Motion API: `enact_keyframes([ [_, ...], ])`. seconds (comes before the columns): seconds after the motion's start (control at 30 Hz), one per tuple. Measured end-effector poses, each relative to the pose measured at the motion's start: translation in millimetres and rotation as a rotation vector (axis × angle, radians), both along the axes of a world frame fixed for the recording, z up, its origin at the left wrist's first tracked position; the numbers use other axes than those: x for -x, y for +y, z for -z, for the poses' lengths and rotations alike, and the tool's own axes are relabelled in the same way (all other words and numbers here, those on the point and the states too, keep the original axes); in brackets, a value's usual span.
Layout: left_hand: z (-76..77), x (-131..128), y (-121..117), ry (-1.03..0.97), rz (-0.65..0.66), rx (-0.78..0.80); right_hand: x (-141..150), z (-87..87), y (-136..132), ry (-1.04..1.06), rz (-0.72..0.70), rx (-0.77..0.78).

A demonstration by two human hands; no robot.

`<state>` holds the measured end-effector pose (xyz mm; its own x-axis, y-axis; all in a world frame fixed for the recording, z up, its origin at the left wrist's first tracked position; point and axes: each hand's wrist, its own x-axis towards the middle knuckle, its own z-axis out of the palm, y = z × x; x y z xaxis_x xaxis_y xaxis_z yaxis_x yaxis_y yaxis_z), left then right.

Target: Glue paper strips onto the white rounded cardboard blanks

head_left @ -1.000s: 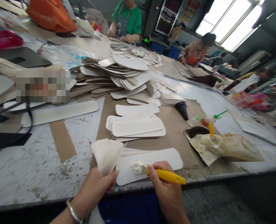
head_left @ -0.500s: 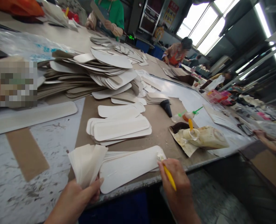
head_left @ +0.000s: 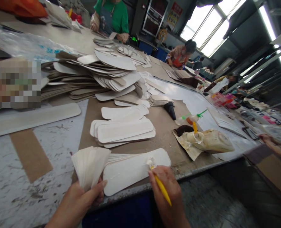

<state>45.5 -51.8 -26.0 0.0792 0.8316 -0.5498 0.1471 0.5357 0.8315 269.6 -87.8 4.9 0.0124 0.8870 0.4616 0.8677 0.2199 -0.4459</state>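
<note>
My left hand [head_left: 83,198] is closed round a fanned bundle of cream strips [head_left: 90,163]. Its thumb lies at the left end of a long white rounded panel [head_left: 131,172]. This panel rests on several similar ones at the table's front edge. In my right hand [head_left: 167,191] is a yellow-handled brush [head_left: 163,190], its bristles touching the panel's upper face right of the middle. White paste shows round the bristles. Behind the panel lies a small pile of white rounded pieces [head_left: 126,131].
A cut-open plastic bottle [head_left: 213,141] with a yellow handle in it lies at right. Behind it are small green-tipped bottles [head_left: 194,118] and a black cone [head_left: 170,110]. A large heap of panels [head_left: 116,68] stands behind. Co-workers [head_left: 179,55] are at the far tables.
My right hand has moved the brush leftward along the panel, from near its right end toward the middle. My left hand keeps its hold on the strips. A far co-worker's hands have lowered.
</note>
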Motion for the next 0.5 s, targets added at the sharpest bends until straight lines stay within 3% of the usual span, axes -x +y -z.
enact_keyframes([
  [0.13,-4.8,1.5,1.3,-0.021,0.034,-0.038,54.7,3.2,0.5,0.361,-0.109,0.051],
  [0.2,-7.8,2.4,2.7,0.001,0.050,-0.031,67.5,2.4,3.9,0.472,-0.120,0.083],
  [0.3,-10.5,2.0,4.8,0.026,0.080,0.012,57.0,2.1,11.2,0.391,-0.105,0.084],
  [0.5,-6.1,-1.4,5.7,-0.008,0.037,0.063,3.5,-6.8,12.1,0.052,0.042,-0.090],
])
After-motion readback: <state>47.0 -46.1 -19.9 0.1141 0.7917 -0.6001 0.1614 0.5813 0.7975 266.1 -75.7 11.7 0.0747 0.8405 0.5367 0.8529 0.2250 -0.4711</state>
